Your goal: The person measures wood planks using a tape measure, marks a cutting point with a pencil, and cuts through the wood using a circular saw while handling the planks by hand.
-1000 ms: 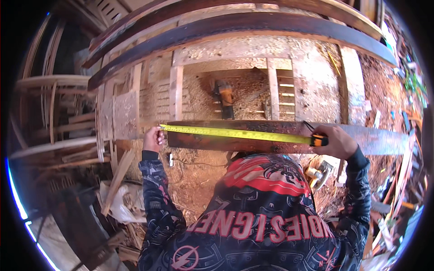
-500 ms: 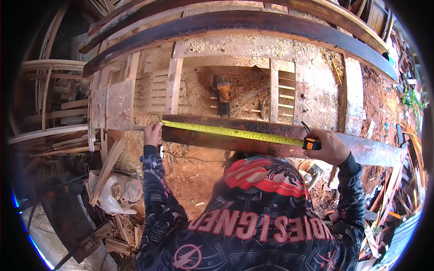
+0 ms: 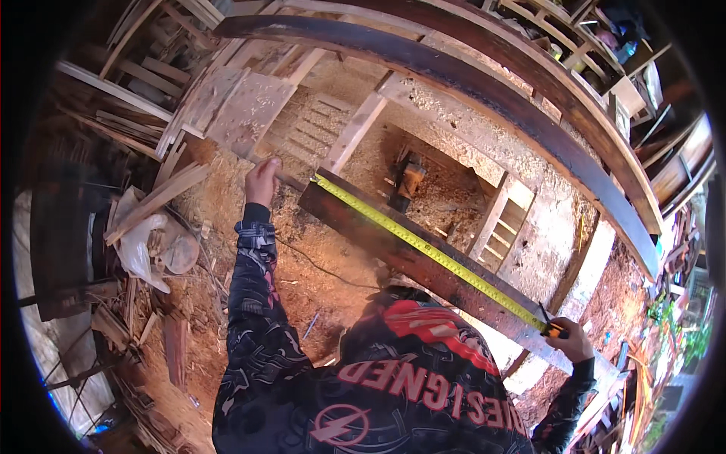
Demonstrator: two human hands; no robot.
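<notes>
A dark, weathered plank (image 3: 423,265) lies slantwise in front of me, from upper left to lower right. Along its top stretches the yellow blade of a tape measure (image 3: 431,251), its end near the plank's left end. My right hand (image 3: 572,342) is wrapped round the black-and-orange tape case over the plank. A thin dark pen-like stick (image 3: 543,310) pokes up from that hand. My left hand (image 3: 263,180) is off the blade, a little left of the plank's end, with curled fingers; whatever they may hold is hidden.
Beyond the plank, an orange-and-black power tool (image 3: 409,181) sits among shavings inside a pale wooden frame (image 3: 355,132). Long dark beams (image 3: 454,68) lie across the far side. Scrap wood (image 3: 155,204) and a white plastic bag (image 3: 140,253) are at left. A cord (image 3: 325,271) crosses the dusty floor.
My left hand has left the blade's end and moved leftward, away from the plank. The whole view has turned, so the plank now slants. My right hand still holds the tape measure.
</notes>
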